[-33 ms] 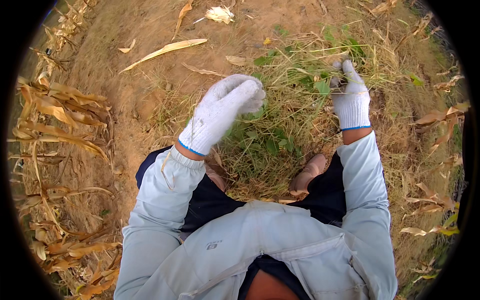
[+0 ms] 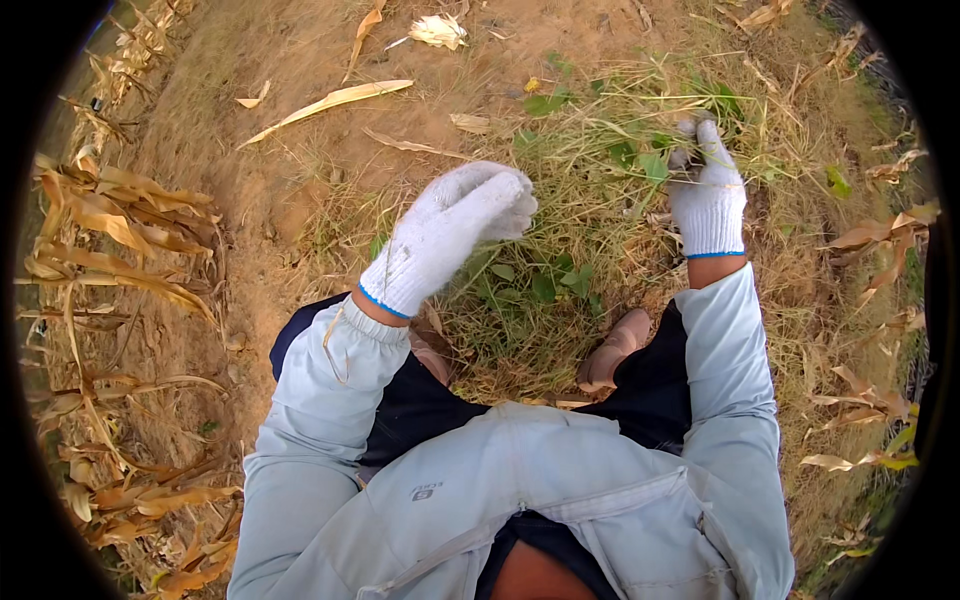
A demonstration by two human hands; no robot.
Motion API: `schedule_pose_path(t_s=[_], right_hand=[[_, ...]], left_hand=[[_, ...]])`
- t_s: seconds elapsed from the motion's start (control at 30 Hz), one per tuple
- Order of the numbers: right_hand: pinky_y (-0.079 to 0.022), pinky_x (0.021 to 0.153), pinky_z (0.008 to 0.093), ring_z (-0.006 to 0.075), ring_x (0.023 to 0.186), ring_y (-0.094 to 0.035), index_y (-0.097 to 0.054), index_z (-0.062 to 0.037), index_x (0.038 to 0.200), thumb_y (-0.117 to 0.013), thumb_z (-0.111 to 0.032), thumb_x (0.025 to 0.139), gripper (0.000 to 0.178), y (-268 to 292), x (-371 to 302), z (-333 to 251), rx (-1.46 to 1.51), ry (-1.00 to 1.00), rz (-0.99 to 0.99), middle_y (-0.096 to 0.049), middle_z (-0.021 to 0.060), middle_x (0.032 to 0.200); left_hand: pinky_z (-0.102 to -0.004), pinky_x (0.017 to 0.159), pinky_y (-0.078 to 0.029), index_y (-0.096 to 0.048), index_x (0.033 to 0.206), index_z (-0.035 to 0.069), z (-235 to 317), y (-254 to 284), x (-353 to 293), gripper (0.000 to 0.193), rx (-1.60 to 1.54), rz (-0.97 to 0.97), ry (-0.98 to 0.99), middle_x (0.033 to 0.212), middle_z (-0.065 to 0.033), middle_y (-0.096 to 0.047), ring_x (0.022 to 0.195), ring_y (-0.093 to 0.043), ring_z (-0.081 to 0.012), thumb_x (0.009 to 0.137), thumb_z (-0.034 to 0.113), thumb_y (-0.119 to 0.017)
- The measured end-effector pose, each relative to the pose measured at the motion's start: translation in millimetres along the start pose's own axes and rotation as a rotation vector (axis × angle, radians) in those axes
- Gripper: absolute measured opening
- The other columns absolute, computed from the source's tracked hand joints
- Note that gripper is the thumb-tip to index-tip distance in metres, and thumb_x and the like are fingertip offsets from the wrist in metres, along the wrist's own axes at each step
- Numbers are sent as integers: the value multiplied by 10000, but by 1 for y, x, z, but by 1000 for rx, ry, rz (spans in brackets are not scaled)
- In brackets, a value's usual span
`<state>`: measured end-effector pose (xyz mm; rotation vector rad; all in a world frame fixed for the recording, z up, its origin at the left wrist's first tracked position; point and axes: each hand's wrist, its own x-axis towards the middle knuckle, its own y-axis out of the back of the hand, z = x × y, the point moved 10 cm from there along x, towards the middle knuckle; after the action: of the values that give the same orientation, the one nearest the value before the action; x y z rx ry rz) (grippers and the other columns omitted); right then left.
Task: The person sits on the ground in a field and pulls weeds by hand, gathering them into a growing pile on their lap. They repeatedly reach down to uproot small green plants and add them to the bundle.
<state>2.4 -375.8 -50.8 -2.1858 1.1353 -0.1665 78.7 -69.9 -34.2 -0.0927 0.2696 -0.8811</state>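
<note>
Both hands wear white knitted gloves with blue cuff edges. My right hand [image 2: 708, 195] is closed around a loose bundle of weeds [image 2: 640, 150], long pale stems with some green leaves, spread out to its left. Part of its fingers is hidden among the stems. My left hand [image 2: 455, 225] is held over the left side of the grass, its fingers curled together. Whatever lies in its grip, if anything, cannot be seen. Below and between the hands lies a patch of cut-looking grass and broad green leaves [image 2: 545, 285], partly dry.
My two shoes [image 2: 615, 350] stand at the near side of the grass patch. Dry corn stalks [image 2: 120, 260] line the left, and dry leaves [image 2: 870, 400] the right. On the brown soil lie a long dry husk [image 2: 330, 108] and a pale husk clump [image 2: 438, 32].
My right hand has shifted slightly nearer and to the right, and the weeds have moved with it. My left hand has moved a little nearer and to the right, still curled.
</note>
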Motion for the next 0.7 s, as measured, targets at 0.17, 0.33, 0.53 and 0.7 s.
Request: schedule_pose_path(t_s=[0.17,0.33,0.53,0.7], right_hand=[[-502,659,307,159,736,-545,-634,-153,1099,-668,-257,1035,126,-14,-10,-1,209,-69,-81,-688,19,979],[-595,736,398,214,828,-664,-639,-94,1217,-637,-365,1040,324,-65,-91,37,-1,-306,-317,-701,31,997],[-416,827,339,165,765,-533,-626,-57,769,-641,-379,987,389,-72,-111,67,-777,-282,-754,-606,6,771],[-567,824,430,336,905,-714,-680,-53,1078,-589,-351,1007,320,-60,-133,101,-1522,342,-974,-737,156,926]], left_hand=[[-437,1037,-541,-535,1413,-42,-68,-60,-12,661,33,-394,153,1335,-242,-635,1212,-655,-320,1072,524,-513],[-518,1170,-407,-336,1581,17,-64,-59,11,969,-333,-273,119,1561,-211,-455,1403,-499,-365,989,782,-381],[-380,1057,-489,-582,1392,19,-24,-5,26,815,-438,90,-136,1283,-133,-675,1161,-624,-217,1016,728,-436],[-320,884,-562,-702,1169,-39,-19,-18,25,576,657,26,-92,1055,-135,-758,978,-708,-196,914,475,-748]])
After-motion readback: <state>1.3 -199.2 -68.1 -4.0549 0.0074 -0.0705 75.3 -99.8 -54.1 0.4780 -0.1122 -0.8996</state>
